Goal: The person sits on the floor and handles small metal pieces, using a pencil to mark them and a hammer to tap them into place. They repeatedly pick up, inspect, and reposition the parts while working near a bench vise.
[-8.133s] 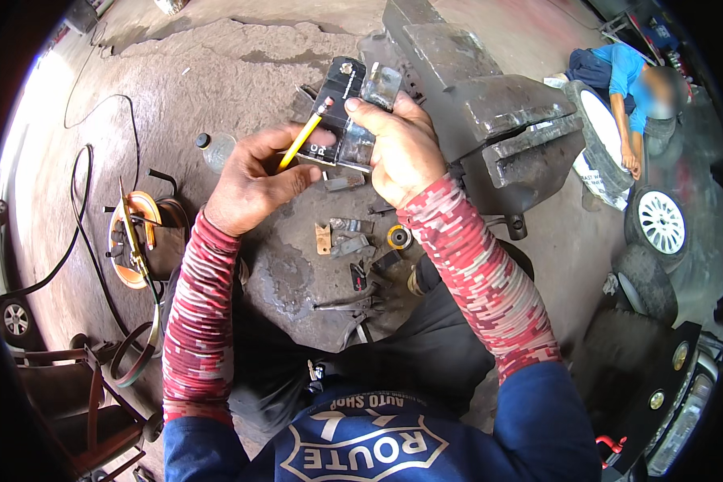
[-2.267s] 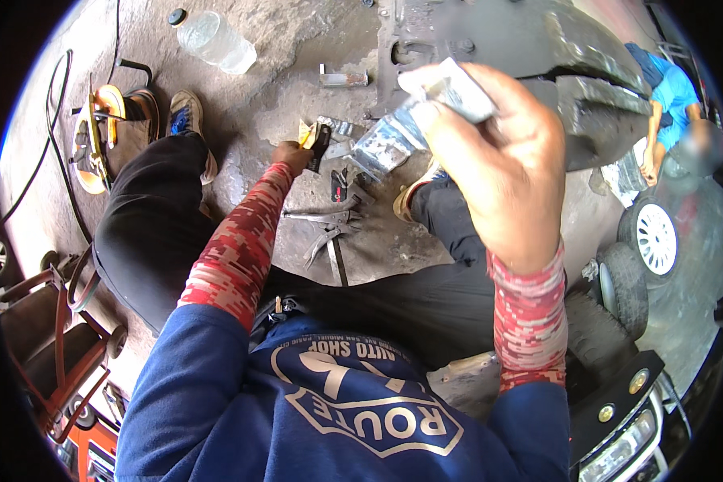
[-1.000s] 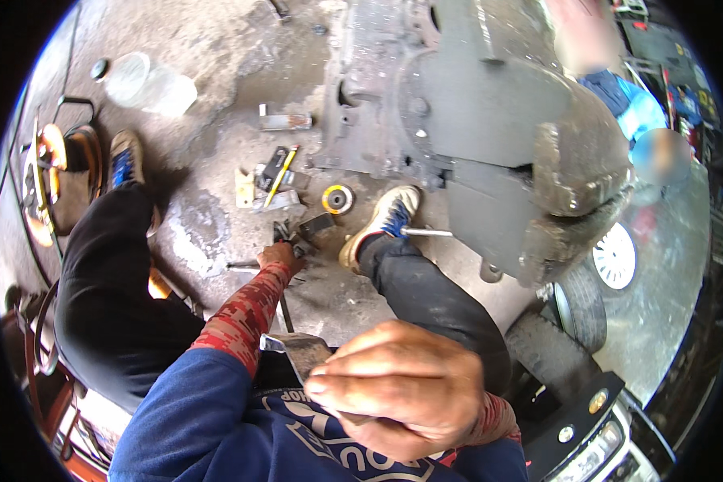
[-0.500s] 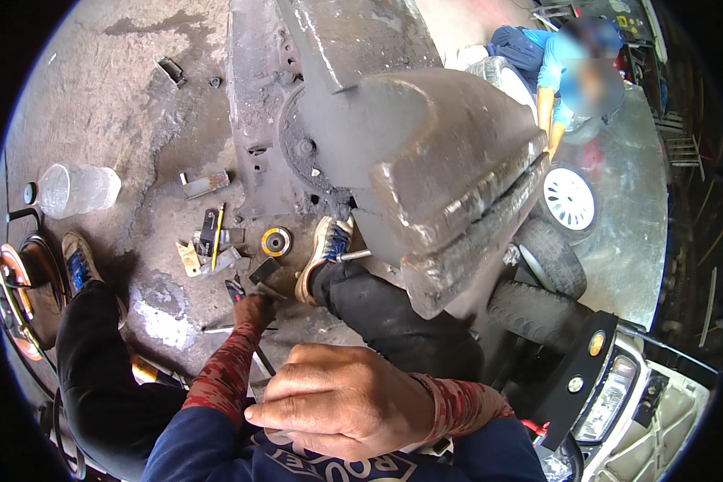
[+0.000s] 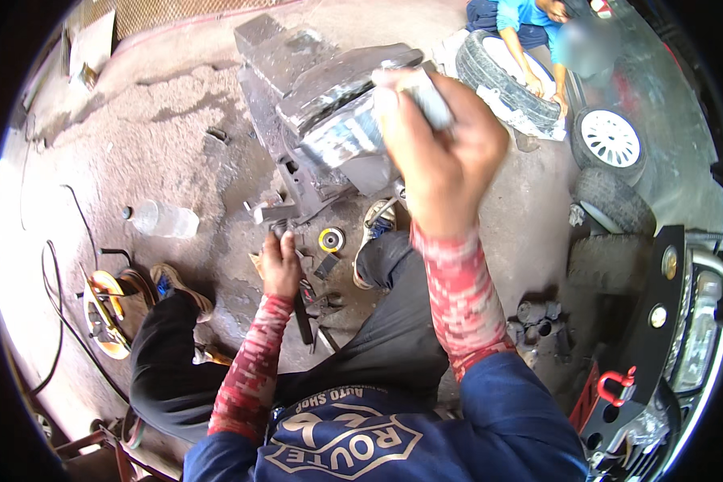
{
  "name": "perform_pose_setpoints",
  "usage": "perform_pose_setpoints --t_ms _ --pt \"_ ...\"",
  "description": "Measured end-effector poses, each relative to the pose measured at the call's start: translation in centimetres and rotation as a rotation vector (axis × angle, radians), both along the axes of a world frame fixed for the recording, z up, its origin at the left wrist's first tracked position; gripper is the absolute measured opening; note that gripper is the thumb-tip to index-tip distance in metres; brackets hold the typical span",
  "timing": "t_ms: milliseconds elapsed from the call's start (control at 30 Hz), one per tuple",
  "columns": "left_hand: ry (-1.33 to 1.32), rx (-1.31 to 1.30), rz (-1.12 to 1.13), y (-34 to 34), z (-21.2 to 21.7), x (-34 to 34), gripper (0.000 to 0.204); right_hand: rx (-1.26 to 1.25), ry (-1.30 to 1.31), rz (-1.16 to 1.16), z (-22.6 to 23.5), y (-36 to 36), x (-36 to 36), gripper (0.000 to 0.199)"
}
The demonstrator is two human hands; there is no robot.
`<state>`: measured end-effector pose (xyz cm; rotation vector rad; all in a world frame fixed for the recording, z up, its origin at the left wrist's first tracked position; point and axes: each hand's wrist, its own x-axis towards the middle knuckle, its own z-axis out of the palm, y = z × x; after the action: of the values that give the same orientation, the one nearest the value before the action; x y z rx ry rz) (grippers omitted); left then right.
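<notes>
Stained concrete workshop floor fills the head view, a grey metal car part lying ahead of me. My right hand is raised and closed round a small silvery-grey block, blurred; I judge it stiff and fairly light, best gripped across its flat sides. My left hand rests down among dark hand tools, whether gripping I cannot tell. A clear plastic bottle lies left; a yellow-ringed disc sits nearby.

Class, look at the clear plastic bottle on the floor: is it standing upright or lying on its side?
On its side. The bottle lies lengthwise on the floor, cap pointing left.
</notes>
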<state>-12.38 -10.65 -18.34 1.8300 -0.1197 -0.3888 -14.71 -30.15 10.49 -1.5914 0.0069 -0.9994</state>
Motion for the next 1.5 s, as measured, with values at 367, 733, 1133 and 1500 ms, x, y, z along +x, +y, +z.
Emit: perform_pose_setpoints --t_ms 367,733,1133,1500 --pt "0.308 -0.374 0.004 9.4 12.0 -6.0 0.038 -0.197 -0.186 -0.429 -4.2 -3.4 4.6 0.006" --pt "0.395 -0.317 -0.083 9.2 15.5 -8.1 0.037 -0.291 -0.066 -0.362 -2.2 -3.3 4.3 0.02" --pt "0.352 -0.232 -0.099 8.8 16.4 -7.6 0.044 0.013 -0.088 -0.156 -3.1 -3.2 4.8 0.011" --pt "-0.011 -0.292 -0.186 3.3 23.7 -4.8 0.049 -0.131 -0.252 -0.306 -5.4 1.1 1.0 0.021"
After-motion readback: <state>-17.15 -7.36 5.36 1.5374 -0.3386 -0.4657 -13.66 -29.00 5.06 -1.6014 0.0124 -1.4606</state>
